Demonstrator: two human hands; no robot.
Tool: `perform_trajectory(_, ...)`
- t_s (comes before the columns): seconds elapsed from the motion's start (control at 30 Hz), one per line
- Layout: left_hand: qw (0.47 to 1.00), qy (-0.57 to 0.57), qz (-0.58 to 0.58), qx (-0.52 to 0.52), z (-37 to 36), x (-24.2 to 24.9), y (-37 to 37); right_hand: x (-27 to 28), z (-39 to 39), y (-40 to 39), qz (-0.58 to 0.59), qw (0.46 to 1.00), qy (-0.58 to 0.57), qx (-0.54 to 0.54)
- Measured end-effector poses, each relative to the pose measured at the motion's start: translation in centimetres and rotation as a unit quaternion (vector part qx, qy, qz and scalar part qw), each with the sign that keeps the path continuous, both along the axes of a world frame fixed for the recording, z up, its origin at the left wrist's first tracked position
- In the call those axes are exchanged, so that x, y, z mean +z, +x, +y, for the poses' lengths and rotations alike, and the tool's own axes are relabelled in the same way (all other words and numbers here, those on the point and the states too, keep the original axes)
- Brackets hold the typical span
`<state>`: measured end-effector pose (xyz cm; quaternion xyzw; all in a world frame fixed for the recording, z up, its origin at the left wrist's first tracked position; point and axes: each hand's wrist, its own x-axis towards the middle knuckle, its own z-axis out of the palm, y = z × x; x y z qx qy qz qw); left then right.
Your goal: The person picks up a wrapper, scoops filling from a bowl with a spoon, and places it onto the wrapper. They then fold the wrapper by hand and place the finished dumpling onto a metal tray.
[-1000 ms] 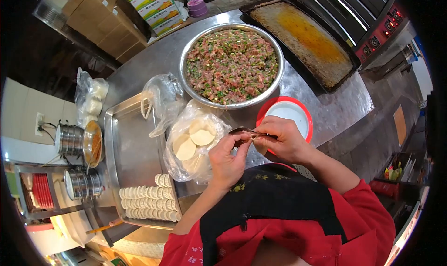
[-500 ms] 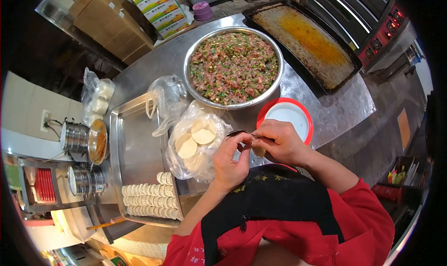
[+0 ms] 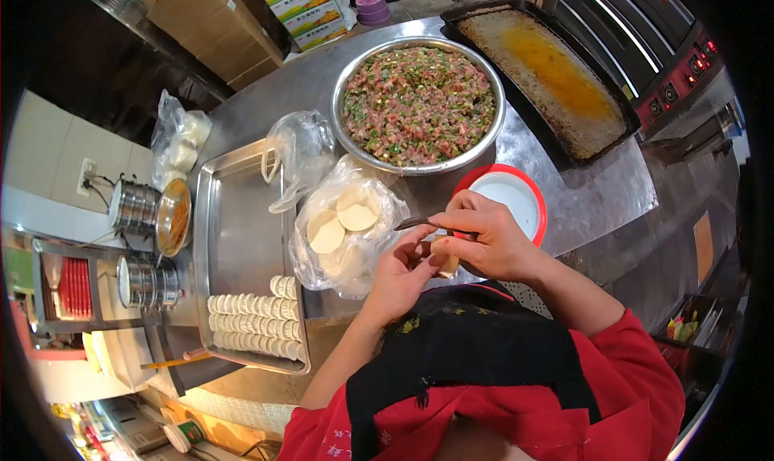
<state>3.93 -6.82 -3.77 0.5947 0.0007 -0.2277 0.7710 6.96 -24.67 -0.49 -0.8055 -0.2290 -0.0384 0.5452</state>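
Note:
A dumpling wrapper (image 3: 446, 256) is between my hands, just above the table's near edge. My left hand (image 3: 397, 277) is closed on it from the left. My right hand (image 3: 493, 239) has a dark metal spoon (image 3: 414, 222) tucked in the fingers, its end pointing left, while its fingertips also pinch the wrapper. Whether filling is inside is hidden by the fingers. Left of my hands, round wrappers (image 3: 357, 211) lie stacked in an open plastic bag (image 3: 313, 271). Beyond stands a big metal bowl (image 3: 339, 126) of minced meat filling with green bits (image 3: 419, 106).
Rows of shaped dumplings (image 3: 254, 325) fill the near end of a metal tray (image 3: 246, 235) at left. A red-rimmed white basin (image 3: 542, 211) sits just beyond my right hand. A black baking pan (image 3: 556, 142) with yellow oil lies at the back right.
My fingers have shifted around the wrapper, and more of it shows between them. The spoon has tilted slightly. The whole view has turned a little.

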Motion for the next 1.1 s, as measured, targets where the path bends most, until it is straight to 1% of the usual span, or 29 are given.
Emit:
perform_trajectory(0.03,0.999,0.038,-0.004,-0.005,0.1,0.0,-0.2,-0.3,0.0,0.1,0.002,1.000,0.000,0.005)
perform_trajectory(0.1,0.999,0.039,0.019,-0.013,0.1,0.5,-0.3,-0.9,0.2,0.5,-0.005,0.996,-0.031,0.080)
perform_trajectory(0.17,0.998,0.040,0.043,-0.018,0.5,0.3,-0.7,-0.7,0.6,0.7,-0.007,0.994,-0.040,0.101)
perform_trajectory(0.23,0.997,-0.063,0.055,-0.003,1.1,-0.7,-1.1,0.0,1.3,0.7,-0.008,0.991,-0.049,0.121)
perform_trajectory(0.27,0.996,-0.066,0.057,0.004,1.4,-0.7,-1.2,0.7,1.7,0.7,0.002,0.996,-0.023,0.088)
perform_trajectory(0.3,0.996,-0.086,0.029,0.021,1.8,-0.4,-1.3,1.1,2.1,0.7,0.012,0.998,0.003,0.058)
perform_trajectory(0.33,0.994,-0.104,0.001,0.040,2.1,0.0,-1.4,0.8,2.3,0.9,0.014,0.997,0.001,0.070)
perform_trajectory(0.37,0.990,-0.116,0.003,0.076,2.4,0.4,-1.7,0.3,2.3,1.0,0.076,0.996,0.049,0.025)
perform_trajectory(0.4,0.989,-0.113,0.003,0.091,2.9,0.2,-2.1,-0.2,2.5,1.2,0.137,0.986,0.096,-0.019)
perform_trajectory(0.43,0.984,-0.118,-0.047,0.125,3.4,0.0,-2.3,-0.1,2.6,1.2,0.154,0.985,0.082,-0.018)
perform_trajectory(0.47,0.975,-0.121,-0.097,0.156,3.9,0.0,-2.5,-0.1,2.9,0.9,0.191,0.978,0.082,-0.015)
perform_trajectory(0.5,0.971,-0.099,-0.143,0.164,4.5,0.2,-2.5,-0.5,3.2,0.5,0.207,0.976,0.074,0.000)
perform_trajectory(0.53,0.970,-0.095,-0.144,0.173,4.9,0.2,-2.7,-0.8,3.6,0.2,0.222,0.973,0.065,0.012)
perform_trajectory(0.6,0.947,-0.070,-0.225,0.216,5.6,0.1,-2.9,-0.9,4.7,-0.2,0.227,0.970,0.070,0.044)
perform_trajectory(0.63,0.946,-0.070,-0.226,0.221,5.9,0.3,-3.0,-0.8,5.1,-0.4,0.231,0.968,0.076,0.067)
perform_trajectory(0.7,0.945,-0.023,-0.231,0.232,6.5,0.5,-3.2,-0.1,6.4,-0.8,0.232,0.965,0.085,0.088)
perform_trajectory(0.73,0.944,-0.025,-0.232,0.235,6.8,0.4,-3.3,0.2,7.1,-1.0,0.235,0.961,0.097,0.106)
perform_trajectory(0.8,0.940,-0.017,-0.223,0.259,7.2,-0.1,-3.4,0.6,8.2,-1.1,0.215,0.967,0.071,0.118)
perform_trajectory(0.83,0.938,-0.020,-0.224,0.263,7.5,-0.1,-3.5,0.6,8.7,-1.0,0.163,0.977,0.043,0.132)
perform_trajectory(0.9,0.958,-0.021,-0.172,0.230,8.2,0.0,-3.6,0.4,10.0,-0.9,0.064,0.988,0.010,0.141)
perform_trajectory(0.93,0.955,-0.020,-0.173,0.240,8.6,-0.1,-3.7,0.0,10.6,-0.9,0.063,0.987,0.008,0.150)
perform_trajectory(1.0,0.980,0.021,-0.064,0.189,9.2,-0.8,-4.0,-1.0,11.5,-0.7,0.026,0.990,-0.004,0.137)
perform_trajectory(1.03,0.974,-0.012,-0.112,0.197,9.4,-1.9,-3.9,-1.3,11.9,-0.5,0.025,0.989,-0.030,0.140)
perform_trajectory(1.07,0.972,-0.009,-0.110,0.207,10.4,-2.3,-4.1,-1.6,12.2,-0.4,0.027,0.988,-0.029,0.150)
perform_trajectory(1.1,0.983,0.017,-0.048,0.175,11.3,-2.4,-4.3,-1.8,12.4,-0.4,0.032,0.986,-0.062,0.150)
